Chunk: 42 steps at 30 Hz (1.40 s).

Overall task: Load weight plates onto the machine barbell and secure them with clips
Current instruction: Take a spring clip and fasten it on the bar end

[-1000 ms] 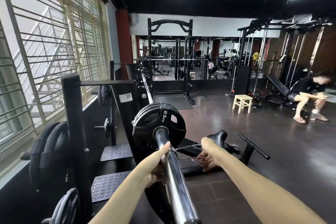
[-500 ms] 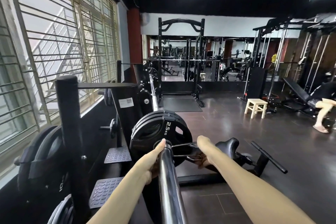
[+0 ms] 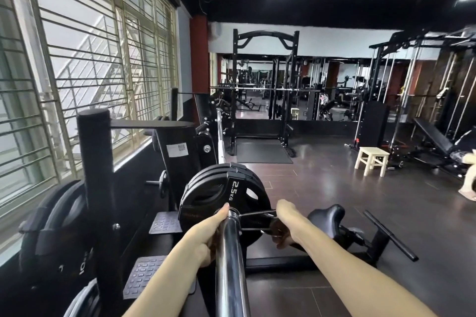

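your left hand (image 3: pixel 206 235) wraps the chrome barbell sleeve (image 3: pixel 230 265) at 6 o'clock, thumb reaching up toward the spring clip (image 3: pixel 253 221). your right hand (image 3: pixel 284 226) at 5 o'clock squeezes the clip's wire handles, fingers curled round them. the clip's coil sits on the sleeve, touching or just beside the stack of black weight plates (image 3: pixel 224 195), the front one marked 2.5 kg. a wooden stool (image 3: pixel 372 161) stands well apart on the floor at 2 o'clock
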Each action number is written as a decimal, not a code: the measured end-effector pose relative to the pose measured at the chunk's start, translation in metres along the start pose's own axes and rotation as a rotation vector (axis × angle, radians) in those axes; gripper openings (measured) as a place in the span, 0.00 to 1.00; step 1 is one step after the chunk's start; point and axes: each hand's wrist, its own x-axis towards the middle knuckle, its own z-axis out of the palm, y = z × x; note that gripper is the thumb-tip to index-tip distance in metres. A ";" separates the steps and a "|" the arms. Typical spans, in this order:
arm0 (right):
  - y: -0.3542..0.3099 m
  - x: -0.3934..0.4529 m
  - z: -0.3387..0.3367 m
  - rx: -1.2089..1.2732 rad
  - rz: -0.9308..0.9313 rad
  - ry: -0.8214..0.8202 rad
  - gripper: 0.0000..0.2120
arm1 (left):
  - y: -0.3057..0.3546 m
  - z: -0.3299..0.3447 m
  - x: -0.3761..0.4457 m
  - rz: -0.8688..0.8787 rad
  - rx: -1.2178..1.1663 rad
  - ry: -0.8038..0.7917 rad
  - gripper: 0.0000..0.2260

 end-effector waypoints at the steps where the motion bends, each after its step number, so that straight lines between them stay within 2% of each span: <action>1: 0.000 -0.001 0.000 0.020 -0.004 -0.008 0.21 | 0.002 0.000 0.000 -0.001 -0.013 -0.007 0.32; 4: 0.002 -0.003 -0.001 0.041 0.025 -0.048 0.19 | -0.002 0.002 -0.010 0.031 0.032 0.018 0.43; 7: 0.001 -0.009 -0.007 0.002 -0.005 -0.098 0.23 | -0.005 -0.006 -0.012 0.135 0.401 0.139 0.53; 9: -0.003 -0.008 -0.015 -0.126 -0.220 0.023 0.27 | 0.010 -0.011 -0.023 0.259 0.811 0.279 0.49; 11: -0.009 -0.009 -0.023 -0.182 -0.454 0.028 0.29 | 0.032 -0.015 -0.038 0.422 1.099 0.461 0.42; 13: -0.017 -0.009 -0.027 -0.220 -0.616 -0.076 0.35 | 0.057 -0.022 -0.050 0.622 1.171 0.602 0.31; 15: -0.026 -0.008 -0.025 -0.324 -0.698 -0.167 0.43 | 0.075 -0.030 -0.052 0.850 1.210 0.652 0.23; 17: -0.037 -0.006 -0.021 -0.383 -0.745 -0.215 0.46 | 0.088 -0.033 -0.041 0.970 1.222 0.579 0.21; 20: -0.045 0.003 -0.016 -0.454 -0.727 -0.265 0.46 | 0.103 -0.033 -0.021 0.797 1.207 0.245 0.39; 22: -0.045 0.006 -0.018 -0.456 -0.708 -0.290 0.46 | 0.107 -0.034 -0.013 0.670 1.123 0.072 0.43; 23: -0.043 0.010 -0.018 -0.448 -0.713 -0.299 0.46 | 0.106 -0.036 -0.009 0.652 1.097 0.037 0.43; 27: -0.039 0.007 -0.018 -0.420 -0.746 -0.328 0.48 | 0.100 -0.038 -0.007 0.688 1.045 0.037 0.42; 29: -0.039 -0.001 -0.017 -0.417 -0.743 -0.317 0.43 | 0.095 -0.038 -0.010 0.705 1.011 0.063 0.38; 34: -0.040 0.004 -0.015 -0.396 -0.758 -0.303 0.28 | 0.095 -0.038 -0.008 0.746 1.040 0.090 0.37; 37: -0.037 0.004 -0.015 -0.366 -0.755 -0.298 0.32 | 0.095 -0.037 -0.008 0.767 1.049 0.108 0.36; 40: -0.034 0.007 -0.015 -0.349 -0.735 -0.302 0.26 | 0.094 -0.036 -0.004 0.787 1.034 0.117 0.36; 42: -0.032 0.010 -0.015 -0.342 -0.716 -0.302 0.29 | 0.093 -0.036 -0.002 0.790 1.026 0.122 0.36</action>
